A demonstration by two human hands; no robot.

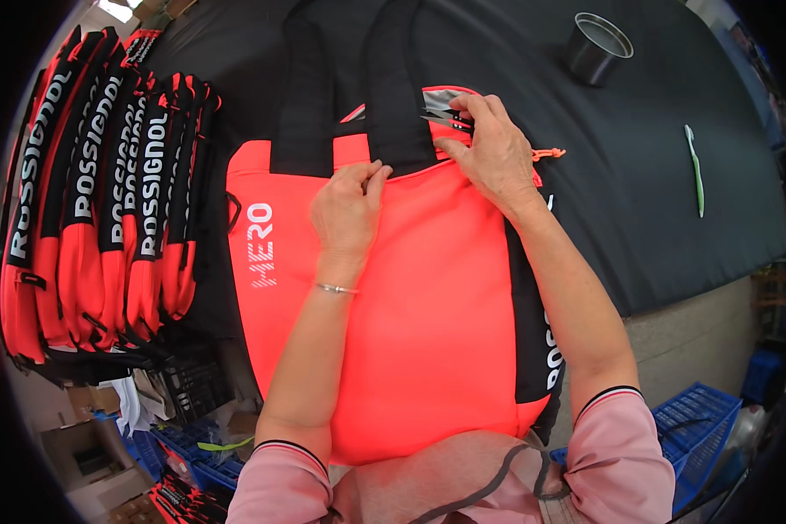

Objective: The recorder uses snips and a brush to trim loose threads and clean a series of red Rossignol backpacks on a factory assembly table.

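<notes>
Neon-orange bag [410,332] lies flat at frame centre on the black tabletop [655,210]. Your left hand [348,210] pinches the top seam, fingers together, tensioning it. Your right hand [491,153] holds small thread snips [445,118], fingers clamped, at the strap [397,96].

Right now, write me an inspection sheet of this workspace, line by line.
Surface: black cloth-covered table, mostly bare on the right side.
Job's things: neon-red fabric bag with black straps lying flat; small black thread snips at its top edge.
Clutter: dark metal cup at the far side; slim green plastic tool to the right; stack of matching red-and-black bags on the left.
Hands: left hand pinches the bag's top seam; right hand holds the snips.
Cables: nothing seen.
Surroundings: blue plastic crates low on the right, more low on the left.
</notes>
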